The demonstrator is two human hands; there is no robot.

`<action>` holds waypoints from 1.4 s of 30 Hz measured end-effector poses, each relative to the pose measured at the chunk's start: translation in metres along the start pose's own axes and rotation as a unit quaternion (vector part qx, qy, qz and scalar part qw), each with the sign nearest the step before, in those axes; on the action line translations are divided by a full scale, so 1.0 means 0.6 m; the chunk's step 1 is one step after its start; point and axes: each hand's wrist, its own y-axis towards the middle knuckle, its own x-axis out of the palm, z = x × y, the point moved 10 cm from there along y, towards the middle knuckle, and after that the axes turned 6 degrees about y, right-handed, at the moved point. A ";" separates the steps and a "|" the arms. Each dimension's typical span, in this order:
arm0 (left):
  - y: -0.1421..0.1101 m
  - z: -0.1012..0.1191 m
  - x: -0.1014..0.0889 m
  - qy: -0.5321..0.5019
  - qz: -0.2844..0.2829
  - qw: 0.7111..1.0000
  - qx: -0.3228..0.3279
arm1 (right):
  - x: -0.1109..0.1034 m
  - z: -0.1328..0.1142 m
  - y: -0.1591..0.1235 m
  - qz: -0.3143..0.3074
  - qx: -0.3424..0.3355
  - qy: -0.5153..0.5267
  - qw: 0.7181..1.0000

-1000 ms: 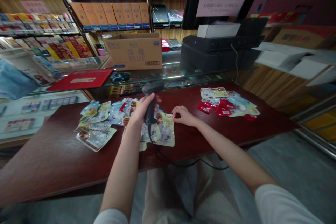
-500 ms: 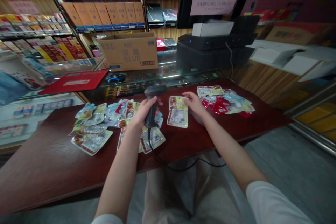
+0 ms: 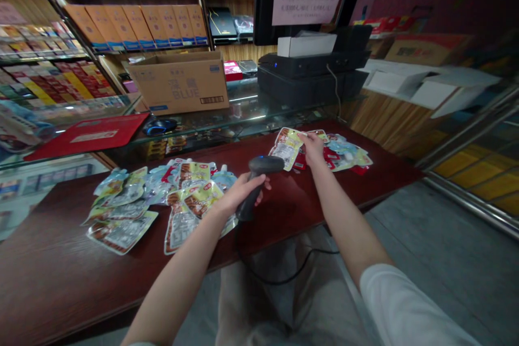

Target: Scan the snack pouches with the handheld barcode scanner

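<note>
My left hand [image 3: 245, 193] is wrapped round the handle of a black barcode scanner [image 3: 263, 164], its head pointing right. A cable runs from the handle down over the table's front edge. My right hand [image 3: 312, 147] pinches the upper right corner of a yellow-and-brown snack packet [image 3: 286, 148], which is raised and tilted above the table. Behind that hand lies a pile of red, blue and yellow packets [image 3: 344, 150]. Left of the scanner, several more packets [image 3: 198, 192] are spread out, partly covered by my left forearm.
A dark red wooden table [image 3: 52, 259] holds the packets. Behind it, a glass counter carries a cardboard box [image 3: 182, 84], a red mat [image 3: 91, 134], a computer mouse [image 3: 160, 127] and a black till drawer [image 3: 308, 84]. White boxes [image 3: 395, 84] sit at the right.
The right hand has carried the snack packet up and to the right, toward the right-hand pile. My left hand has moved the scanner right and slightly down. The view has shifted a little.
</note>
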 end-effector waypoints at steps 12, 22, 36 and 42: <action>0.007 -0.012 0.005 -0.018 -0.001 1.000 -0.001 | 0.017 0.001 -0.021 -0.021 0.040 0.070 0.997; 0.003 -0.001 -0.009 -0.018 0.028 0.999 0.004 | 0.008 -0.013 -0.018 -0.004 0.020 0.005 1.000; -0.004 0.028 -0.091 -0.077 0.101 0.991 0.045 | -0.020 -0.100 -0.029 0.006 -0.210 -0.559 0.802; -0.013 0.049 -0.121 -0.106 0.135 0.982 0.078 | 0.039 0.005 -0.070 -0.224 -0.092 -0.694 0.678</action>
